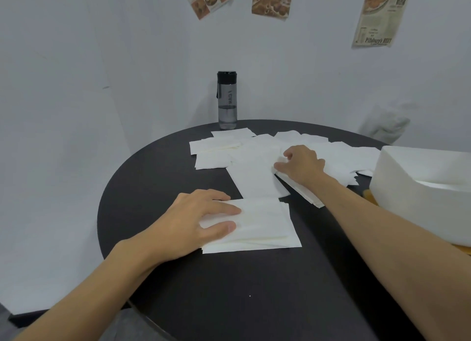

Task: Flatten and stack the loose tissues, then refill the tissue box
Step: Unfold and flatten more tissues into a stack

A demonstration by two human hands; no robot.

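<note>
- Head view: the left hand (193, 221) lies flat with straight fingers, pressing on the stack (265, 228) near the middle of the table (229, 289).
- The right hand (302, 163), fingers curled, pinches the loose tissues (254, 167) spread toward the far edge.
- The tissue box (418, 195) sits at the right edge.
- A bottle (226, 101) stands at the far edge.

You see one tissue stack (267, 226), one tissue box (420, 195), one water bottle (227, 101), one table (229, 289), three wall posters (272, 0), and overlapping loose tissues (254, 167) that cannot be counted.
</note>
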